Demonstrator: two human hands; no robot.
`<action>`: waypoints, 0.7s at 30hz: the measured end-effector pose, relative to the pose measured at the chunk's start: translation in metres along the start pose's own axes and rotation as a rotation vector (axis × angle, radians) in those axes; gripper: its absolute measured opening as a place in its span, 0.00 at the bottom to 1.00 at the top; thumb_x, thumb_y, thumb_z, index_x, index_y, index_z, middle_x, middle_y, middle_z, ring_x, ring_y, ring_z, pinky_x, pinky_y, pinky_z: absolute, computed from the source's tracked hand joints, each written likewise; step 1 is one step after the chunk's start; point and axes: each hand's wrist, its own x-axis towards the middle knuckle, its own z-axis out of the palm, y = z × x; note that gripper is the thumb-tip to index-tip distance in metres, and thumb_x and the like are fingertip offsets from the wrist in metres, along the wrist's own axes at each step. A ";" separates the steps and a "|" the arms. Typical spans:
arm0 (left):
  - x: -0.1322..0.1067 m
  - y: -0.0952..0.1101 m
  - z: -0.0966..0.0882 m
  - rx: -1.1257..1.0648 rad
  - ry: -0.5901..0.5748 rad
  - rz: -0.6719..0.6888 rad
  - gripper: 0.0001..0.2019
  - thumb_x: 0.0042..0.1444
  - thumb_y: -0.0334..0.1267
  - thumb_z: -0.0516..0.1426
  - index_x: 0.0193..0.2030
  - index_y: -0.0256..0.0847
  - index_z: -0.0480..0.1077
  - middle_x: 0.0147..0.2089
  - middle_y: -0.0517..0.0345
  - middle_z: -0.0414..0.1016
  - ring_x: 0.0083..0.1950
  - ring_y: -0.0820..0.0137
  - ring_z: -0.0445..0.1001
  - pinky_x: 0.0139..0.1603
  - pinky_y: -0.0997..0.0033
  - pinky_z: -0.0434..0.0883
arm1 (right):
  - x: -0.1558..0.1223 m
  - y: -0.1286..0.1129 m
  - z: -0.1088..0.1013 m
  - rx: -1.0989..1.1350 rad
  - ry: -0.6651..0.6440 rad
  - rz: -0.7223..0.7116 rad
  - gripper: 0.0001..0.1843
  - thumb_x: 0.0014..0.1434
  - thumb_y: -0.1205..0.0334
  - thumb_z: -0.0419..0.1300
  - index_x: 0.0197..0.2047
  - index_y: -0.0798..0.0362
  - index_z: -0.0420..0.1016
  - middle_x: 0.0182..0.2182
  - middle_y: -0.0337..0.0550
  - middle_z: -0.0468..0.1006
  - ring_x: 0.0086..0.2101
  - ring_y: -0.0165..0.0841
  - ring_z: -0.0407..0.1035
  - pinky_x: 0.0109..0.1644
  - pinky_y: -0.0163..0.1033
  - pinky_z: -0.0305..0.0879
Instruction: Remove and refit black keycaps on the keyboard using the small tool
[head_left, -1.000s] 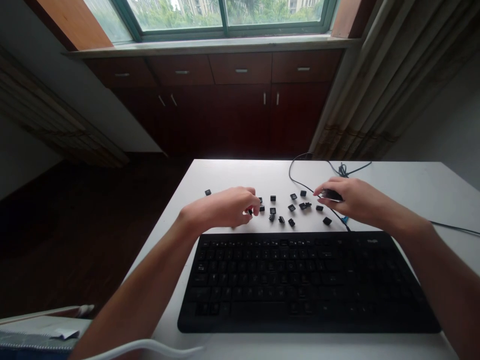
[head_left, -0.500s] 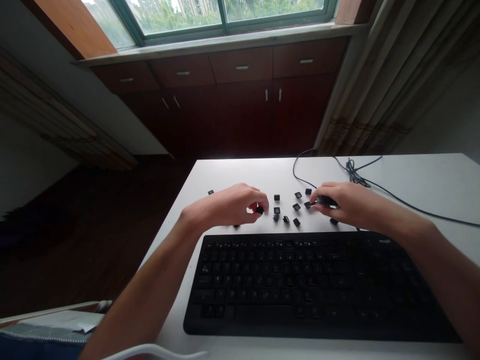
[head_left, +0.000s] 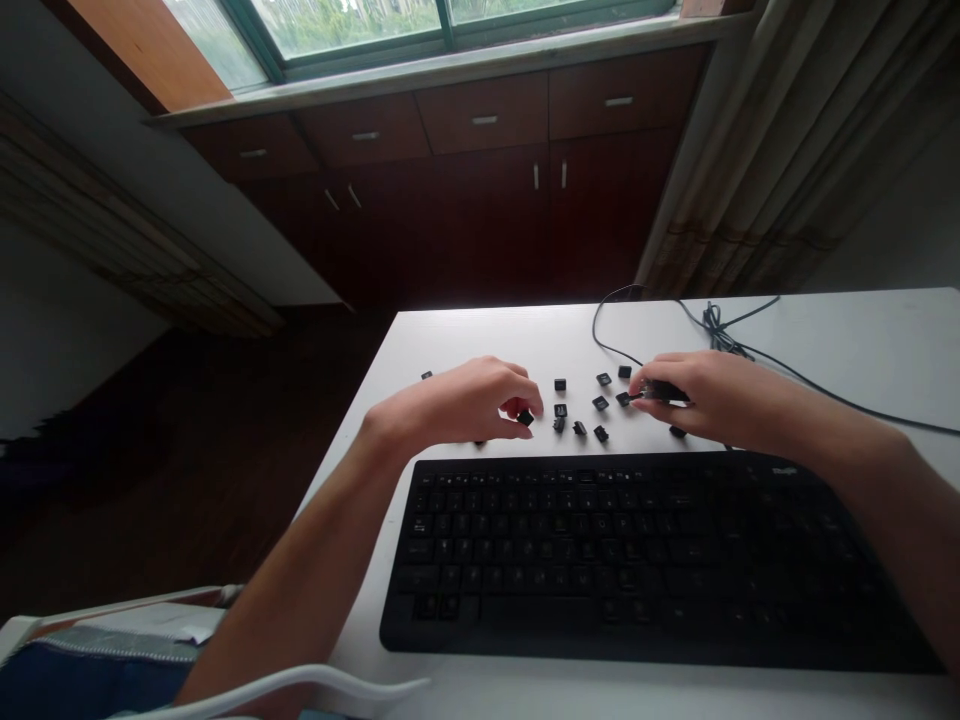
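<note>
My left hand (head_left: 491,400) is closed in a pinch on a small black keycap (head_left: 525,418), just above the white table. In my right hand (head_left: 690,390) is a small black-handled tool (head_left: 664,391), its thin tip pointing left. That tip is at a loose keycap (head_left: 623,399); whether it touches cannot be made out. Several other keycaps, such as one lying near the middle (head_left: 560,385), are scattered between my hands, some upright and some tipped over. Nearer to me lies a black keyboard (head_left: 540,608), with darker gaps among its keys. My right forearm covers its right end.
A black cable (head_left: 825,382) runs over the right of the white table (head_left: 480,335), with a tied bundle at the back. Beyond the table stand dark red cabinets (head_left: 480,220) under a window. A white curved bar (head_left: 315,677) crosses the front left.
The view has shifted slightly, so the table and keyboard sit a little higher and further right. Both hands keep their grips, and the keycap in my left hand appears turned a little.
</note>
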 end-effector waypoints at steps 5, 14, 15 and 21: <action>0.001 0.003 -0.003 0.004 -0.006 -0.007 0.09 0.57 0.42 0.66 0.42 0.42 0.78 0.40 0.59 0.79 0.36 0.72 0.74 0.37 0.73 0.67 | 0.000 0.002 0.001 -0.039 -0.004 -0.013 0.15 0.64 0.50 0.58 0.48 0.45 0.81 0.43 0.42 0.83 0.33 0.36 0.76 0.35 0.40 0.67; -0.003 -0.008 0.000 -0.001 -0.085 -0.112 0.08 0.58 0.43 0.64 0.43 0.45 0.80 0.42 0.59 0.80 0.38 0.70 0.76 0.38 0.73 0.68 | -0.001 0.004 0.002 -0.064 0.003 -0.019 0.15 0.63 0.50 0.59 0.47 0.44 0.81 0.41 0.42 0.84 0.32 0.37 0.75 0.32 0.40 0.65; -0.004 -0.011 0.001 0.007 -0.095 -0.144 0.08 0.58 0.42 0.64 0.43 0.45 0.80 0.41 0.58 0.80 0.38 0.70 0.76 0.38 0.72 0.68 | -0.001 0.005 0.002 -0.065 0.004 -0.021 0.14 0.63 0.50 0.59 0.48 0.44 0.81 0.41 0.43 0.84 0.32 0.37 0.75 0.32 0.40 0.65; -0.003 -0.019 0.005 0.028 -0.082 -0.180 0.09 0.58 0.44 0.64 0.40 0.43 0.78 0.38 0.59 0.80 0.36 0.70 0.75 0.37 0.71 0.66 | 0.000 0.006 0.003 -0.064 -0.005 0.002 0.14 0.63 0.49 0.59 0.48 0.42 0.81 0.42 0.40 0.84 0.33 0.38 0.76 0.33 0.40 0.65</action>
